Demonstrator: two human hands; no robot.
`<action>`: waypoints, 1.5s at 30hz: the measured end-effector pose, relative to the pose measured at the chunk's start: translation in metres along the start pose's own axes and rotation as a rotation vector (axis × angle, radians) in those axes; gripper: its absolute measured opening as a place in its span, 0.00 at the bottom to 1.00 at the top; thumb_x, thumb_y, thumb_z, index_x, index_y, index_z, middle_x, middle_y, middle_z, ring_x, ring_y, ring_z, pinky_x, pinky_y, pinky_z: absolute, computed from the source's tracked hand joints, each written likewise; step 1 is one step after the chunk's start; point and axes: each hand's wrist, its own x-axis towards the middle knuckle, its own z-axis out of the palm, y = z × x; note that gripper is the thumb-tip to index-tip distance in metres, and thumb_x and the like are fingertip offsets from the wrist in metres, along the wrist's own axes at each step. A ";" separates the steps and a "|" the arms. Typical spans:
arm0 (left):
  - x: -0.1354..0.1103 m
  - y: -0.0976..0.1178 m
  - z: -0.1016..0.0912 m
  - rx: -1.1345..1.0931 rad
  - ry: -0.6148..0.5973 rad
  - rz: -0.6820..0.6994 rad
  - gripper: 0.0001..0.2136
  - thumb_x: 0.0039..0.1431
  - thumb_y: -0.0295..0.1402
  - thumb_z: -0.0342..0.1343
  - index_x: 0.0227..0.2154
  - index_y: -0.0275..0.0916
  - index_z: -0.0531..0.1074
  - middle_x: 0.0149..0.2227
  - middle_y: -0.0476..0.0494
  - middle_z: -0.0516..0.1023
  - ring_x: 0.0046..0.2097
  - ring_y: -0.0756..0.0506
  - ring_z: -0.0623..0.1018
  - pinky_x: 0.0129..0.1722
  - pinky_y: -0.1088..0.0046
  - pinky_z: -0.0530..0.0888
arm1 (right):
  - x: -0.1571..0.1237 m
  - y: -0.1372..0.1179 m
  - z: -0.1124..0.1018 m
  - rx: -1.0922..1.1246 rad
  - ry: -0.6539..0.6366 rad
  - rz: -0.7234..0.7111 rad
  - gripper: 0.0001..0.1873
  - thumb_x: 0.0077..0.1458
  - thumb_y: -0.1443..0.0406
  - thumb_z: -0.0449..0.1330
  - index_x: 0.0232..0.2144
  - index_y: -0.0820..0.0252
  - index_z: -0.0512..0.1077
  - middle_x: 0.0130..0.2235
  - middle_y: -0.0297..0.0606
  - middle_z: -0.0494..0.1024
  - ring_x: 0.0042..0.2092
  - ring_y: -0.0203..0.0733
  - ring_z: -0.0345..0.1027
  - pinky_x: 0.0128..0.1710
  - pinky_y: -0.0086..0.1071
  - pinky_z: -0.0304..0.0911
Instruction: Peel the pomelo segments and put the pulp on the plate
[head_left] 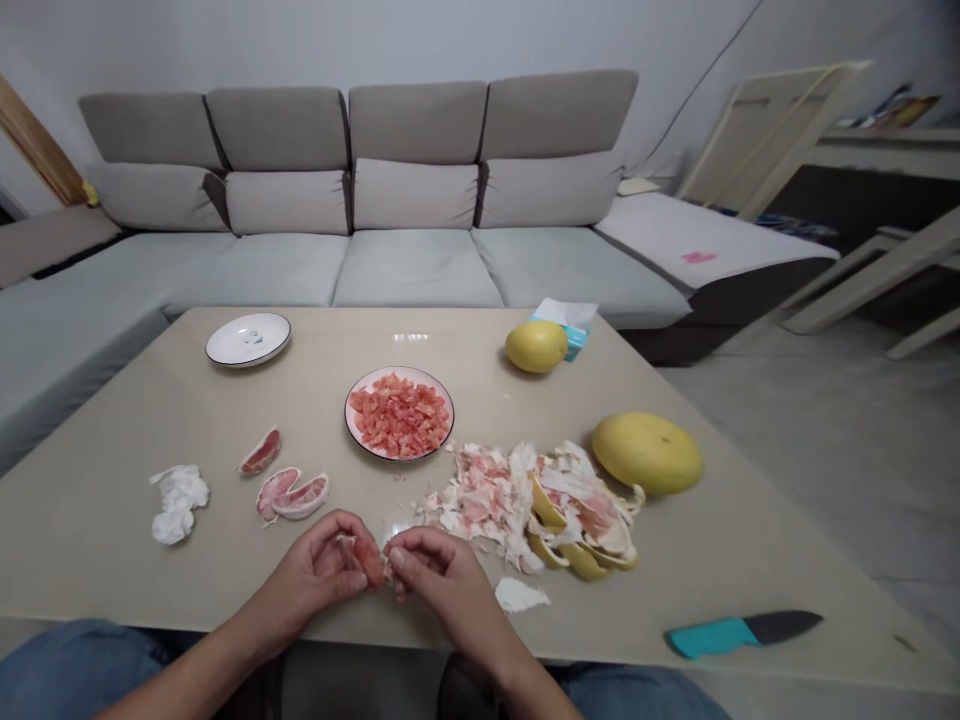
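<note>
Above the table's near edge, my left hand (334, 560) is closed around a red pomelo segment (367, 560). My right hand (439, 565) meets it from the right, thumb and fingers pinched at the segment's end, where small pale bits show. Just beyond and right lies a heap of pomelo membrane scraps (487, 495) with yellow peel (589, 560). A plate (349, 425) piled with red pomelo flesh (401, 415) stands ahead of my hands. Several more pomelo segments (300, 497) rest to the left, beyond my left hand.
A knife (716, 635) with a turquoise handle lies at the near right. Two whole yellow pomelos (649, 453) sit on the right, one by a tissue pack (576, 335). Crumpled tissue (180, 500) and a white plate (249, 340) are on the left. A sofa (412, 265) stands behind.
</note>
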 end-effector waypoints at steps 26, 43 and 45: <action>0.003 0.023 -0.027 -0.066 0.209 -0.007 0.10 0.52 0.32 0.64 0.38 0.40 0.73 0.35 0.45 0.77 0.40 0.45 0.75 0.43 0.67 0.71 | 0.151 -0.067 -0.049 -0.912 0.310 -0.404 0.12 0.49 0.73 0.57 0.33 0.56 0.77 0.38 0.39 0.79 0.41 0.43 0.70 0.45 0.34 0.62; -0.008 0.016 -0.019 0.135 0.094 0.147 0.08 0.52 0.27 0.64 0.35 0.40 0.75 0.36 0.45 0.74 0.38 0.47 0.75 0.40 0.71 0.70 | -0.007 -0.018 0.013 -0.401 0.045 -0.108 0.13 0.53 0.59 0.63 0.41 0.56 0.76 0.35 0.39 0.79 0.33 0.42 0.70 0.34 0.33 0.64; -0.008 0.011 -0.014 0.172 0.082 0.151 0.07 0.52 0.26 0.64 0.35 0.41 0.75 0.37 0.46 0.73 0.39 0.47 0.75 0.41 0.71 0.71 | -0.010 -0.009 0.015 -0.378 0.077 -0.108 0.11 0.52 0.58 0.63 0.36 0.57 0.77 0.33 0.39 0.78 0.33 0.41 0.68 0.33 0.31 0.62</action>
